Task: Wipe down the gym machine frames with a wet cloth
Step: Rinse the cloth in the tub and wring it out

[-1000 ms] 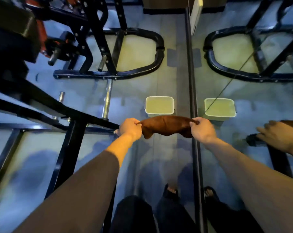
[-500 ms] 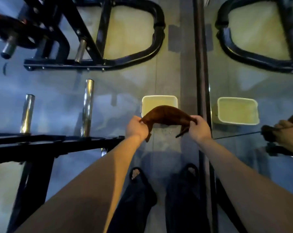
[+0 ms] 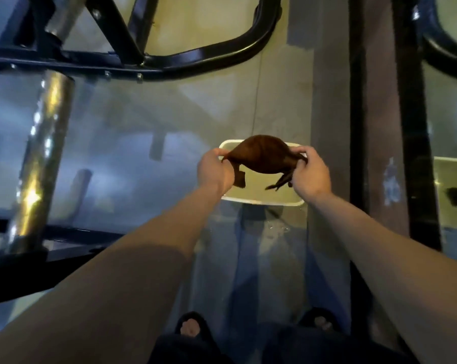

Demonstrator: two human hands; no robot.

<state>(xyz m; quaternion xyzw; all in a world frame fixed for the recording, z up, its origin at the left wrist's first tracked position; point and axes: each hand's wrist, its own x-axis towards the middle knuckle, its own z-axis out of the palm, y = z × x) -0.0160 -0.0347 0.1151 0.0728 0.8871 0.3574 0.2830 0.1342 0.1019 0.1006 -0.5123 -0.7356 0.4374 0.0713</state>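
Cloth (image 3: 261,156): brown, held bunched between your two hands directly above the white tub (image 3: 261,202) on the floor. Your left hand (image 3: 214,171) pinches one end with curled fingers (image 3: 216,153); your right hand (image 3: 311,172) pinches the other end the same way. The middle bulges upward, and loose corners hang toward the water.

Risks noted. The hold is by the ends only; if either pinch slips, the cloth will likely drop into the tub and splash. Drops already show on the floor (image 3: 277,228) just in front of the tub, and your feet are in open sandals (image 3: 193,327) close behind it, so a slip looks possible. If you carry the cloth to the frame (image 3: 195,52) unwrung, it would probably drip along the way.

Not determinable: how wet the cloth is; the depth of water in the tub; whether the hanging corners touch the water. Your thumbs are mostly hidden behind the cloth. The frame and the chrome post (image 3: 38,158) at left are cut off by the picture edge. The right side appears to be a mirror.
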